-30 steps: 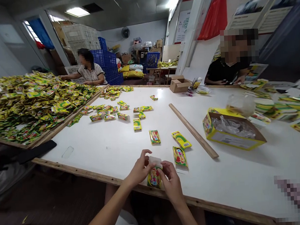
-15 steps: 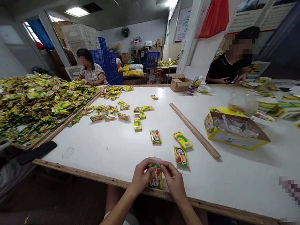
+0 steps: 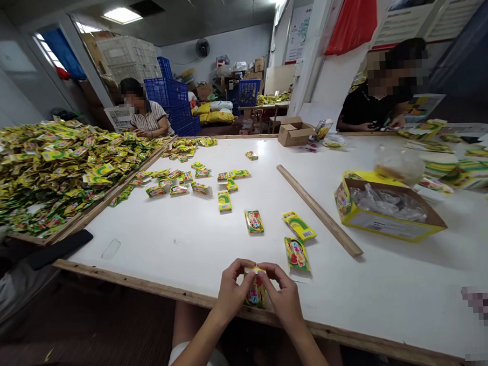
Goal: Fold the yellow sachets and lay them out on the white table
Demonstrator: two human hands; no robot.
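A small yellow-and-green candy box [image 3: 255, 297] stands at the table's front edge, its printed side toward me. My left hand [image 3: 233, 286] grips its upper left, thumb and fingers pinched at the top flap. From the other side my right hand [image 3: 281, 292] pinches the same top end, thumb on the front and fingers over the upper edge. The fingertips of both hands nearly meet there. To the right lie two similar boxes, a fruit-printed box [image 3: 297, 254] and a yellow box [image 3: 299, 226]. Another printed box [image 3: 254, 221] lies just beyond my hands.
Several small boxes [image 3: 178, 189] are scattered at left centre. A large heap of boxes [image 3: 65, 164] fills the left, behind a wooden strip. At right are a wooden bar [image 3: 318, 209] and a display carton [image 3: 385, 220] holding clear plastic. Two people sit across the table.
My thumbs have moved up to the top of the box, and the pale flap that stuck up there is now folded down between my fingers. The view has shifted slightly.
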